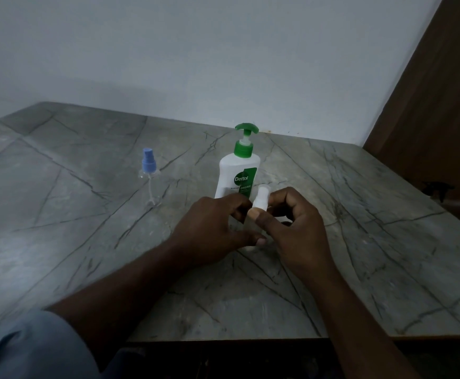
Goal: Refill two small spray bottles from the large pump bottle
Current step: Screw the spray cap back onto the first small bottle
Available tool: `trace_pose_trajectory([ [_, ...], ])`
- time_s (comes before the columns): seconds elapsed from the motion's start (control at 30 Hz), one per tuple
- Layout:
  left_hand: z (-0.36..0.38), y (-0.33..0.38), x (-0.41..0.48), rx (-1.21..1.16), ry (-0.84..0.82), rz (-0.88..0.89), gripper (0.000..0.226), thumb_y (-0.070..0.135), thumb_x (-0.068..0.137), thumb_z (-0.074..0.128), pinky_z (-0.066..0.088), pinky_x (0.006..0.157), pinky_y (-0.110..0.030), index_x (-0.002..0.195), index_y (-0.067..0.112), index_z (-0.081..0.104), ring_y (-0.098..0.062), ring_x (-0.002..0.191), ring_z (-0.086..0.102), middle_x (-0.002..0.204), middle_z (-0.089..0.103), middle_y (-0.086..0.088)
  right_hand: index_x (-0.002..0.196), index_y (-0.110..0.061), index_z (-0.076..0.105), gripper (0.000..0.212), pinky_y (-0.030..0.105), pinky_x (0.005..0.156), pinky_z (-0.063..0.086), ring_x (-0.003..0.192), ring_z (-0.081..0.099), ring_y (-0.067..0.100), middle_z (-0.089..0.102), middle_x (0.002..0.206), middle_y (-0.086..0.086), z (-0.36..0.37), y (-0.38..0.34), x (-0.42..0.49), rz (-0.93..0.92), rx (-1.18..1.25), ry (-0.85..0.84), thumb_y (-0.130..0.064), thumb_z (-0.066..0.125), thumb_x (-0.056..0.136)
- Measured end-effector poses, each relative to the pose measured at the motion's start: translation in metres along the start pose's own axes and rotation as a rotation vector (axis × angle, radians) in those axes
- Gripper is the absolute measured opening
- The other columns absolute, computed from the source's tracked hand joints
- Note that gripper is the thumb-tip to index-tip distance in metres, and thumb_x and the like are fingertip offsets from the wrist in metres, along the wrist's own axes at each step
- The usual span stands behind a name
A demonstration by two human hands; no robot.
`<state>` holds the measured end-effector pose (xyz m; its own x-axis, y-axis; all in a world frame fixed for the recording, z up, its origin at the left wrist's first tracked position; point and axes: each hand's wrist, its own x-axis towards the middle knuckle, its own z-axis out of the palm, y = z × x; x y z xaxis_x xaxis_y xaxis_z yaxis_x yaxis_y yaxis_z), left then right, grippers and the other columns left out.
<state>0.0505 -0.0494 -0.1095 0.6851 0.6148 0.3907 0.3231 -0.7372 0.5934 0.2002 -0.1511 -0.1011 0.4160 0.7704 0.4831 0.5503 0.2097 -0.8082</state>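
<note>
White-capped spray bottle [261,200] stands near upright at frame centre, nozzle up. Left hand [212,227] grips its body; right hand [297,222] pinches its cap.

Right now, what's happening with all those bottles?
A person is holding a small white-topped spray bottle with both hands, just in front of the big green-topped pump bottle. The left hand grips its body and the right hand pinches its top. The blue-topped spray bottle stands by itself further left on the grey table, untouched, with its sprayer on.
</note>
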Motion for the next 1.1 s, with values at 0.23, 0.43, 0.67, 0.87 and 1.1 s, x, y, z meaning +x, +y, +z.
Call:
trace_pose_trajectory([
  [0.23,-0.0074,0.0011,-0.0029,-0.157,-0.067,0.052,0.041,0.038,0.086,0.074,0.04,0.059,-0.004,0.126,0.028,0.068,0.018,0.073,0.06,0.09,0.068,0.028,0.086,-0.035,0.065,0.021,0.021,0.068,0.048,0.088,0.068,0.004,0.071,0.089,-0.017,-0.003,-0.0013,0.0013,-0.003,0.059,-0.017,-0.036,0.084,0.078],
  [0.43,-0.0035,0.0043,-0.0022,0.079,-0.008,-0.004,0.057,0.07,0.072,0.074,0.037,0.059,-0.018,0.115,0.033,0.067,0.013,0.069,0.058,0.095,0.067,0.021,0.085,-0.034,0.065,0.02,0.024,0.066,0.048,0.082,0.066,0.006,0.068,0.083,-0.017,-0.0035,-0.0011,0.001,-0.008,0.07,-0.021,-0.038,0.082,0.075],
  [0.67,-0.0071,0.0059,-0.0039,-0.048,-0.082,0.076,0.036,0.054,0.082,0.068,0.04,0.069,-0.019,0.11,0.031,0.066,0.004,0.092,0.056,0.099,0.064,0.015,0.084,-0.026,0.067,0.021,0.014,0.063,0.046,0.075,0.062,0.002,0.067,0.078,-0.019,-0.0051,-0.0013,0.0017,-0.009,0.095,-0.042,-0.022,0.086,0.079],
  [0.87,-0.0002,0.0022,-0.0015,0.122,0.016,0.032,0.058,0.072,0.067,0.074,0.035,0.069,-0.017,0.108,0.031,0.062,0.002,0.092,0.037,0.097,0.052,0.023,0.081,-0.027,0.065,0.021,0.018,0.064,0.047,0.076,0.062,0.005,0.066,0.079,-0.015,-0.0049,-0.0018,0.0007,0.0,0.105,-0.08,-0.019,0.085,0.081],
  [1.1,-0.0055,0.0037,-0.0041,-0.079,-0.05,0.081,0.043,0.049,0.08,0.068,0.049,0.082,-0.027,0.116,0.027,0.067,-0.005,0.105,0.054,0.111,0.065,0.011,0.079,-0.024,0.065,0.02,0.019,0.065,0.048,0.071,0.059,0.006,0.064,0.074,-0.013,-0.0032,-0.0004,0.0017,0.02,0.132,-0.092,-0.018,0.084,0.082],
])
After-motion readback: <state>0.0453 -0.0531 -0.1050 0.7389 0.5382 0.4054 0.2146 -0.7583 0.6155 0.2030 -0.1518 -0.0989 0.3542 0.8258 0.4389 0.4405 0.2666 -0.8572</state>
